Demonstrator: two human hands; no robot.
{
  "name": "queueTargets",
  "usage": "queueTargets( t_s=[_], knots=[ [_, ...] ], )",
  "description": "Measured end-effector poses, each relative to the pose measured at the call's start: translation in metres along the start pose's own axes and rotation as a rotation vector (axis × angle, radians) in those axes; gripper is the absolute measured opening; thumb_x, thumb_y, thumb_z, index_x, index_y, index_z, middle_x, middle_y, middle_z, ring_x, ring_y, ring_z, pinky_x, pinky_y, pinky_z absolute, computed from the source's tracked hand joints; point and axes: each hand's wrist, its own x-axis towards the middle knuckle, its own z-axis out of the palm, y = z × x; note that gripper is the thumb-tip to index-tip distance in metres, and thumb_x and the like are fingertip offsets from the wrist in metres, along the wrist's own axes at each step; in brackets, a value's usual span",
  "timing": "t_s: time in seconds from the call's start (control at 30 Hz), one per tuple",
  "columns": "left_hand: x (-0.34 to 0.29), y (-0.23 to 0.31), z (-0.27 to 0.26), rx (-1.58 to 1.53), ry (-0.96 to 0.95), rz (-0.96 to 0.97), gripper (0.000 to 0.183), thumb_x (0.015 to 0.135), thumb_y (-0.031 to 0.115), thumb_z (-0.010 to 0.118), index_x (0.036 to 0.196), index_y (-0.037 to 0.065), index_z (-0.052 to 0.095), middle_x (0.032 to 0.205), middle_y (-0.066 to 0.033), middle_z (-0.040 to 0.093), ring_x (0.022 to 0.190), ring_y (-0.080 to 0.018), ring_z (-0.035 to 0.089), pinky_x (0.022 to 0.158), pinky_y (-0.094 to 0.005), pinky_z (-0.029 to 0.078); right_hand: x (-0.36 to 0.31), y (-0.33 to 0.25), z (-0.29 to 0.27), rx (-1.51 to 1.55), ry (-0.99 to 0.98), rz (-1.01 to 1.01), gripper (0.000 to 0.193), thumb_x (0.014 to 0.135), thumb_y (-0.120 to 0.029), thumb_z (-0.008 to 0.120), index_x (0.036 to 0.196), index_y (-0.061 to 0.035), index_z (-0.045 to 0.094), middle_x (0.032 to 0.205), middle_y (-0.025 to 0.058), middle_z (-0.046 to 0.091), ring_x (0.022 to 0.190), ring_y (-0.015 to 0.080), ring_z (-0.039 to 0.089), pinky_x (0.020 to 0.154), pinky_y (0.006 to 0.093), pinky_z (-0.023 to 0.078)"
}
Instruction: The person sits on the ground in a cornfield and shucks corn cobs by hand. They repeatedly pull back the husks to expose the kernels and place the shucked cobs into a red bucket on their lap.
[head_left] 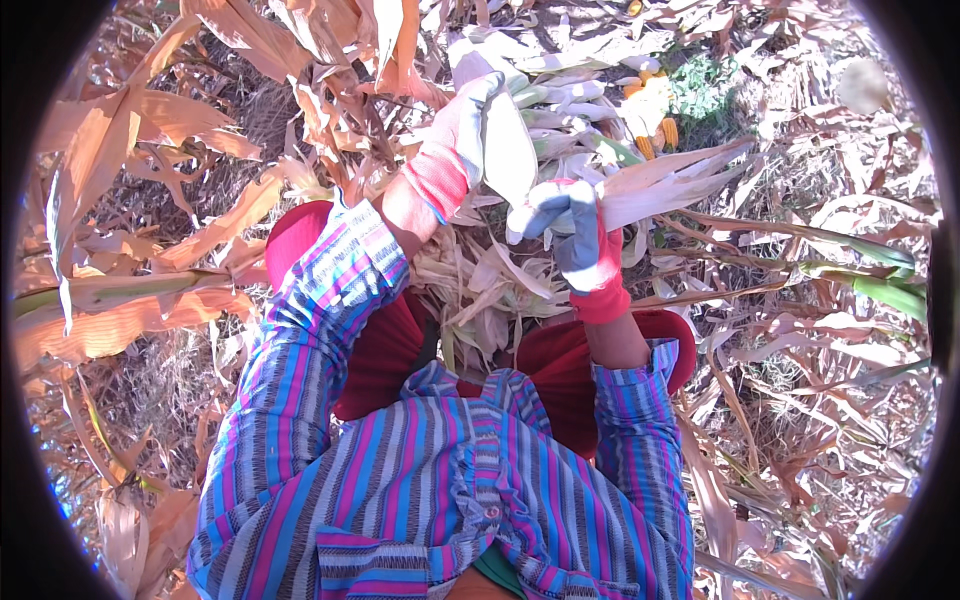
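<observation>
Both my hands wear grey-and-red work gloves. My left hand (474, 125) is wrapped round an ear of corn (508, 155) in its pale husk, which points down toward my right hand. Close to the lower end of that ear is my right hand (572, 232), with its fingers curled in and closed. Dry husk leaves (668, 188) fan out to the right from behind this hand; they look gripped in it, though the fingers partly hide where. Loose peeled husks (480, 285) lie heaped between my knees.
Beyond my hands lies a pile of ears in husk (570, 108), with bare yellow cobs (648, 100) at its right. Dry corn stalks and leaves (130, 130) stand at the left. Long stalks (800, 255) cross the leaf-littered ground at the right.
</observation>
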Motion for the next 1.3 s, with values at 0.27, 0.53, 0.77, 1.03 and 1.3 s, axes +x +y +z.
queueTargets(
  t_s=[0.27,0.53,0.77,1.03,1.3],
  knots=[
    [-0.003,0.01,0.01,-0.075,-0.348,-0.132,0.025,0.087,0.026,0.057,0.102,0.006,0.058,0.086,-0.0045,0.064,0.074,-0.0153,0.063,0.066,-0.0299,0.054,-0.007,-0.001,-0.031,0.627,-0.463,0.557,0.042,0.098,-0.031,0.032,0.083,0.0001,0.056,0.056,0.006,0.05,0.043,0.015,0.047,0.046,0.026,0.041],
    [-0.009,0.037,-0.003,0.053,-0.27,0.034,0.032,0.087,0.028,0.056,0.107,0.002,0.057,0.093,-0.0109,0.064,0.085,-0.0248,0.064,0.076,-0.0377,0.054,-0.017,0.027,-0.028,-1.306,-0.43,0.333,0.043,0.085,-0.03,0.06,0.115,-0.0017,0.054,0.089,0.0103,0.062,0.088,0.0188,0.06,0.076,0.03,0.047],
    [-0.01,0.01,0.0,0.249,-0.389,0.007,0.034,0.086,0.023,0.055,0.113,0.002,0.052,0.095,-0.0069,0.063,0.078,-0.0162,0.063,0.07,-0.0292,0.053,0.014,-0.005,-0.026,0.231,0.0,0.443,0.045,0.091,-0.026,0.053,0.126,-0.0007,0.042,0.103,0.0067,0.059,0.091,0.014,0.059,0.076,0.027,0.048],
    [-0.021,-0.024,-0.006,0.556,-0.288,0.219,0.039,0.077,0.012,0.068,0.11,0.002,0.051,0.095,-0.0069,0.061,0.083,-0.0138,0.061,0.07,-0.0286,0.052,0.003,-0.002,-0.002,-0.206,-0.076,0.385,0.048,0.082,-0.025,0.059,0.121,-0.0011,0.045,0.098,0.0098,0.062,0.08,0.0186,0.062,0.069,0.0309,0.048],
    [-0.016,-0.032,-0.002,0.938,-0.305,0.149,0.042,0.07,0.007,0.07,0.107,0.0,0.052,0.093,-0.006,0.061,0.079,-0.0109,0.058,0.069,-0.027,0.05,0.013,-0.012,-0.065,-0.678,-0.016,0.297,0.032,0.083,-0.023,0.06,0.109,-0.0039,0.059,0.08,0.013,0.065,0.072,0.0225,0.064,0.064,0.0326,0.048]
  ],
)
